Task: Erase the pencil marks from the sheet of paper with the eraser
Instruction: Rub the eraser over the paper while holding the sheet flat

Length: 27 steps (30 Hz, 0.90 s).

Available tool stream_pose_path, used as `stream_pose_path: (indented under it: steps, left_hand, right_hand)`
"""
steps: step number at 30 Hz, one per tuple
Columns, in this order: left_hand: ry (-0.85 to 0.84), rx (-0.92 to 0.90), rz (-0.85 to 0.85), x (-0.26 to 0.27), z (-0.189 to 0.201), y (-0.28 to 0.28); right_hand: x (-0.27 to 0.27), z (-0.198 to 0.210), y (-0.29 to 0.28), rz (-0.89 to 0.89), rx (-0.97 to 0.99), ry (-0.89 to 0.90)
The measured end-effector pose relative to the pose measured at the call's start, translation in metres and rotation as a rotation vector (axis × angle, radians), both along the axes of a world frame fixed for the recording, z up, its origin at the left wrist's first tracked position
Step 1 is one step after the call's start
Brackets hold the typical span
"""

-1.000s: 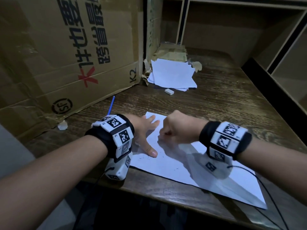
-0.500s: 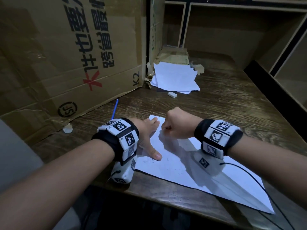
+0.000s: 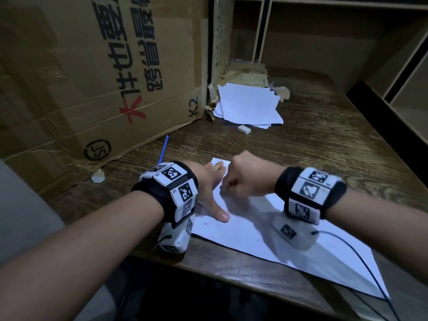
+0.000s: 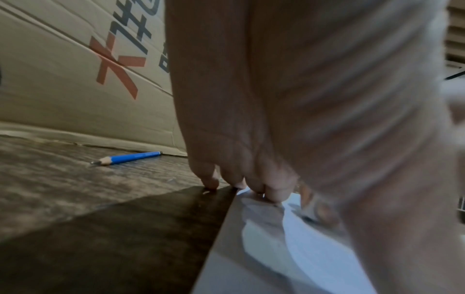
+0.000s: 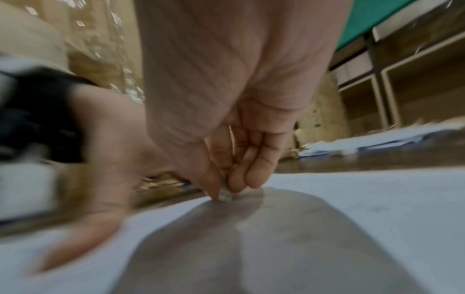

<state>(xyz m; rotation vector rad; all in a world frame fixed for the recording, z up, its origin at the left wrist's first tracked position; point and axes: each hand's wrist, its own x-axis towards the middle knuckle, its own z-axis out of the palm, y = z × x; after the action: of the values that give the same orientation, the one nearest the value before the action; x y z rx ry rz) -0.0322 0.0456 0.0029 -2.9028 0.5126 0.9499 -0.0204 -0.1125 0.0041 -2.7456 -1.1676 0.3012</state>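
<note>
Eraser pressed to the sheet of paper (image 3: 266,237), right hand rubbing near its far left corner.

The right hand (image 3: 245,176) is curled tight, pinching a small eraser (image 5: 224,194) whose tip touches the sheet. The left hand (image 3: 209,191) lies flat with fingers spread, pinning the sheet's left edge to the dark wooden worktop (image 3: 324,144). Small dark specks dot the paper near the left thumb. A blue pencil (image 4: 128,158) lies beside the cardboard box (image 3: 92,77); a second eraser (image 3: 243,129) sits by a stack of loose papers (image 3: 247,105).

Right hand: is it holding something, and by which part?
The right hand pinches a small eraser by its upper part between thumb and fingers; only the lower tip shows, on the sheet of paper.
</note>
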Motion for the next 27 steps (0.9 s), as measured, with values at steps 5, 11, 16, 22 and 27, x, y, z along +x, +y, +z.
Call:
stream_pose_path:
  steps: [5,11,16,22,27]
  left_hand:
    - [0.001,0.046,-0.007,-0.002,0.002,-0.002]
    - [-0.002,-0.013,-0.014,0.0,0.002,0.001]
    - [-0.013,0.036,-0.011,-0.004,0.004,0.0]
    - [0.012,-0.004,-0.012,-0.001,0.01,0.029]
    - [0.038,-0.045,-0.012,0.002,-0.002,0.036]
  right_hand:
    - [0.038,0.001,-0.007,-0.173,0.064,-0.078]
    - [0.012,-0.003,0.004,0.018,0.002,-0.044]
    - [0.044,-0.006,-0.006,-0.187,0.049,-0.111]
    - [0.037,-0.007,-0.004,-0.188,0.052,-0.107]
    - [-0.023,-0.003,0.015,0.059,0.042,0.011]
